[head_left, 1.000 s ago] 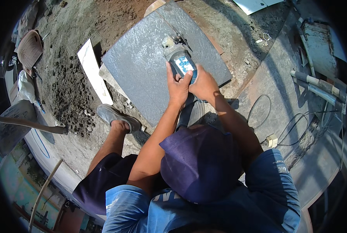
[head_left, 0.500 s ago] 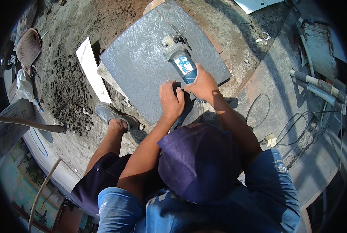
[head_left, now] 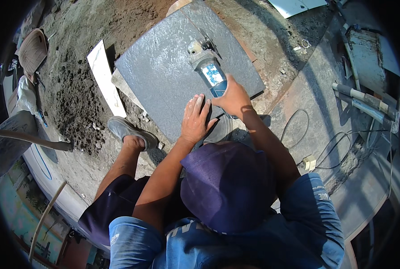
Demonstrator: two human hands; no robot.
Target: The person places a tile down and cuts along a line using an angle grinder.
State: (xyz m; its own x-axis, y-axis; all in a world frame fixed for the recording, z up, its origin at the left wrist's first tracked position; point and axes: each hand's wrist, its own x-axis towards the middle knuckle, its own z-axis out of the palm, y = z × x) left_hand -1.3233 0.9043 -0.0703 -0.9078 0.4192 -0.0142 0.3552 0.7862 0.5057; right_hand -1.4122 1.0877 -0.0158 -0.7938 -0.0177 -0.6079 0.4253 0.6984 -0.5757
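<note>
A large dark grey tile slab (head_left: 159, 74) lies in front of me, with a thin straight line running in from its far edge. My right hand (head_left: 235, 96) is wrapped round the body of a blue angle grinder (head_left: 212, 74), which rests over the slab's right half. The grinder's metal head points away from me and its disc (head_left: 211, 45) stands on edge near that line. My left hand (head_left: 195, 119) lies flat on the slab's near part, fingers stretched out, just left of the grinder's rear end. It holds nothing.
A narrow white tile strip (head_left: 105, 78) leans left of the slab, beside loose dirt (head_left: 76, 89). A shovel (head_left: 29, 141) is farther left. Black cable (head_left: 339, 152) loops on the right near a pale plug (head_left: 309, 162). Pipes (head_left: 365, 98) lie at the right.
My left hand was curled and raised beside the grinder's rear; now it has flattened onto the slab, fingers spread forward. The grinder and my right hand have hardly moved.
</note>
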